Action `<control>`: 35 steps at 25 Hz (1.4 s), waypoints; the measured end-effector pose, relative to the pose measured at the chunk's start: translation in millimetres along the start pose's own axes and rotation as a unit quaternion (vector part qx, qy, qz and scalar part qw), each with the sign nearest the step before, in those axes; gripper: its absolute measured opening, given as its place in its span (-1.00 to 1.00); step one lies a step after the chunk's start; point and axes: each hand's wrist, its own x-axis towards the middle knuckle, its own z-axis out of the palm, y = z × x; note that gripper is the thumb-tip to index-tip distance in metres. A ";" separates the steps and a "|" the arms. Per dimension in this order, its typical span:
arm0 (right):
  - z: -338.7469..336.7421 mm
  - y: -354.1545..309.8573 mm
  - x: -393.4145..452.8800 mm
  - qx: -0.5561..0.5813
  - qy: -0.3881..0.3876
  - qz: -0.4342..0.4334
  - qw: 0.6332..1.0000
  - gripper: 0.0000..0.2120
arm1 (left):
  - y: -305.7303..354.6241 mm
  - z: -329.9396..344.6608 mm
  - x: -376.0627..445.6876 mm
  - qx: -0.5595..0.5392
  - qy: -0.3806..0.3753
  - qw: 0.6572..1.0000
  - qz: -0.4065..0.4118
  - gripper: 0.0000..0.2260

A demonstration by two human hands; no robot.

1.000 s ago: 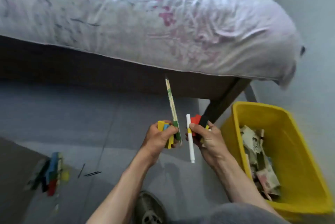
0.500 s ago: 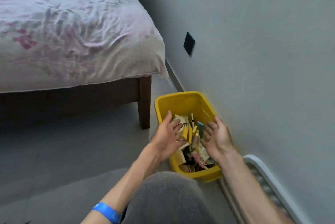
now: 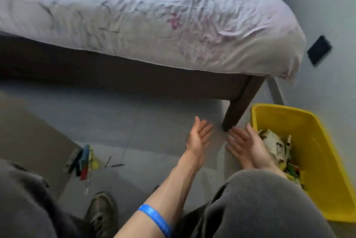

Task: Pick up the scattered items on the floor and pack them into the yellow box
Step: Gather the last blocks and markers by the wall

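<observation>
Head view, looking down: the left hand (image 3: 199, 137) sits at lower centre of the frame, palm turned inward, its fingers (image 3: 205, 129) straight, slightly apart and holding nothing. Just to its right, the right hand (image 3: 244, 144) mirrors it with fingers spread and empty, beside the left rim of the yellow box (image 3: 325, 153). That box stands on the floor (image 3: 134, 122) at the lower right, near the bed leg (image 3: 240, 103), and holds a jumble of paper pieces and coloured items. At lower left a cluster of coloured sticks (image 3: 83, 159) lies on the floor, with a few thin dark sticks (image 3: 114, 163) just beside it. A blue wristband (image 3: 156, 217) circles the left forearm. The bed (image 3: 154, 16) fills the upper frame.
</observation>
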 end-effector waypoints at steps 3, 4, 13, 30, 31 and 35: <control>69.9 40.9 27.2 -0.062 -0.074 0.053 0.994 -0.38 | 31.1 -80.3 0.5 -0.032 0.093 0.994 0.043 -0.53; 91.5 55.6 35.2 -0.083 -0.098 0.070 0.989 -0.40 | 39.2 -108.9 -0.5 -0.026 0.128 0.990 0.055 -0.58; 222.4 208.2 103.2 -0.302 -0.189 0.173 0.918 -0.76 | 64.5 -346.7 -10.5 0.210 0.485 0.848 0.033 -0.87; 258.8 345.0 161.2 -0.821 -0.243 -0.341 0.388 -0.88 | 56.5 -424.1 46.0 0.657 0.353 0.662 0.079 -0.79; 258.6 343.9 160.7 -0.819 -0.245 -0.356 0.378 -0.90 | 54.5 -423.7 45.7 0.666 0.349 0.654 0.076 -0.79; 248.7 336.1 159.0 -0.801 -0.237 -0.367 0.410 -0.86 | 46.8 -424.0 50.3 0.706 0.330 0.626 0.024 -0.80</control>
